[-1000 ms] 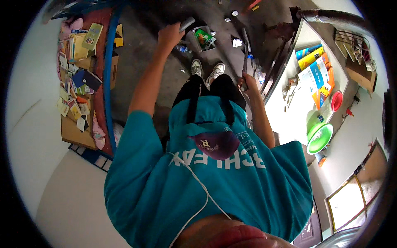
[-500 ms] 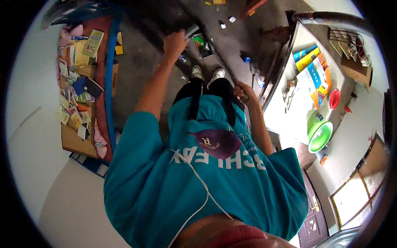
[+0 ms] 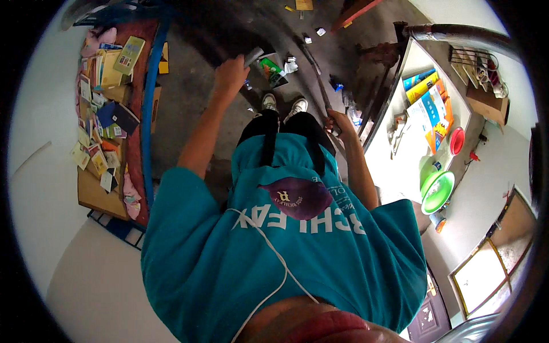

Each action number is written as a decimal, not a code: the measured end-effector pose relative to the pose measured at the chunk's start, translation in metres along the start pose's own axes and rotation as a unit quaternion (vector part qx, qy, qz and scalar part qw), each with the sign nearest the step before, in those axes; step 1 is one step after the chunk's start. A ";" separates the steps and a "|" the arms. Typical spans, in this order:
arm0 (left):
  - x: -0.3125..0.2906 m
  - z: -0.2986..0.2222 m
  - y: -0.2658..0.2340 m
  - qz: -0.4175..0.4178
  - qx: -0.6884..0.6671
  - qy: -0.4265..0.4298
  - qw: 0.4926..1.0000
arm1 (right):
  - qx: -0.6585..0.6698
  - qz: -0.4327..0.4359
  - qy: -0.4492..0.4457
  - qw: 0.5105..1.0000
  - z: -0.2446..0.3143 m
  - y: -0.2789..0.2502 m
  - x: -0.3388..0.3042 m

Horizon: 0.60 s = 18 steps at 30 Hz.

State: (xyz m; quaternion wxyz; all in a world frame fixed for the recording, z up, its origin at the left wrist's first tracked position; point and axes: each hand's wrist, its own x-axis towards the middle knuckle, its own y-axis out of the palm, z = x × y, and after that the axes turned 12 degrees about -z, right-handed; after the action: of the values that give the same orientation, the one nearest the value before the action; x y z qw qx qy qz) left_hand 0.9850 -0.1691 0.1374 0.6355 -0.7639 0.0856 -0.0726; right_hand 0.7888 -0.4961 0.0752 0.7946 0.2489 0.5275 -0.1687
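Observation:
My left hand (image 3: 231, 75) is closed round a grey tube-shaped handle (image 3: 253, 56), whose end sticks out past the fingers. Beyond it on the floor is a dark shallow tray (image 3: 279, 82) holding a green package (image 3: 271, 70); whether the handle joins this tray is unclear. White crumpled paper (image 3: 290, 64) lies at the tray's right edge. At the right, my right hand (image 3: 341, 123) grips a long dark stick (image 3: 322, 86). The stick slants forward and left across the floor, and its far part is blurred. My shoes (image 3: 269, 102) stand just short of the tray.
A blue-framed bed (image 3: 150, 114) on the left bears books and papers. On the right, a white table (image 3: 380, 157) carries bright packages, a red bowl (image 3: 457, 140) and a green basin (image 3: 437, 192). Paper scraps (image 3: 321, 32) and plastic bottles (image 3: 354, 118) litter the floor.
My left hand and its handle have moved left and nearer to me. The stick in my right hand has shifted, and white paper now shows beside the tray.

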 end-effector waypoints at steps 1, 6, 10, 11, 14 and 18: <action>0.002 -0.001 0.002 0.007 0.001 0.004 1.000 | -0.001 0.000 0.001 1.000 -0.002 0.003 0.000; 0.012 0.002 0.016 -0.018 -0.002 0.011 1.000 | -0.135 -0.047 0.009 0.990 -0.023 0.023 0.001; 0.019 0.024 0.036 -0.012 0.040 -0.013 0.999 | -0.081 0.007 0.122 0.989 -0.012 0.025 -0.016; 0.018 0.033 0.045 -0.010 0.048 -0.014 0.999 | 0.066 0.073 0.205 0.974 -0.012 0.012 -0.010; 0.012 0.026 0.035 0.019 0.018 -0.014 1.000 | 0.200 0.172 0.205 0.943 -0.014 -0.023 -0.015; -0.001 0.016 0.025 0.028 -0.001 -0.003 1.000 | 0.077 0.033 0.095 0.992 -0.013 -0.006 -0.049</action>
State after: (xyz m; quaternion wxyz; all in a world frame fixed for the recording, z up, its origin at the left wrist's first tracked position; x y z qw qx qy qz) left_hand 0.9867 -0.1577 0.1101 0.6367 -0.7621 0.1054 -0.0525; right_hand 0.7568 -0.4937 0.1154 0.7248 0.3411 0.5774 -0.1580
